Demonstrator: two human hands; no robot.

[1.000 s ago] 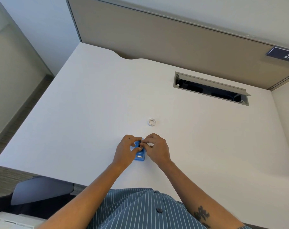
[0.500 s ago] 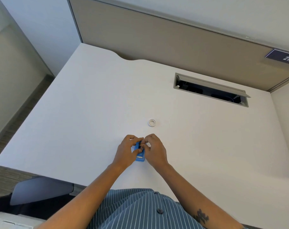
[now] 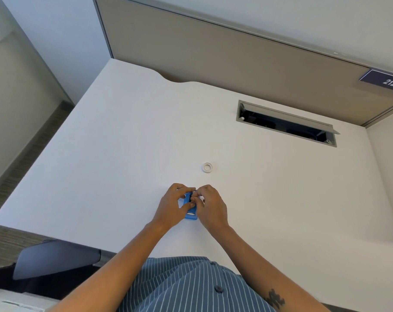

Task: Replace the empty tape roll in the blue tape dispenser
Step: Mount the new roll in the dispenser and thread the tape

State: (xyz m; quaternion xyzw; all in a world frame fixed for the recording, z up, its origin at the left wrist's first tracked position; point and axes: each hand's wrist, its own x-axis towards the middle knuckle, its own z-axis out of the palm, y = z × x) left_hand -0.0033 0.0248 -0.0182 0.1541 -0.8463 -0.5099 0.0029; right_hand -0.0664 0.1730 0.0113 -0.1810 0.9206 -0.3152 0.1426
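1. Left hand & right hand: both pinch the blue tape dispenser, on the desk near its front edge.
2. White tape roll: lies flat, further toward the back edge, apart from the hands.

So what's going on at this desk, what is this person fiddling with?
A person is working on a small blue tape dispenser that sits on the white desk. Both the left hand and the right hand are closed around it, fingers picking at its top. A little white ring, likely a tape roll or core, lies apart on the desk just beyond the hands, untouched.
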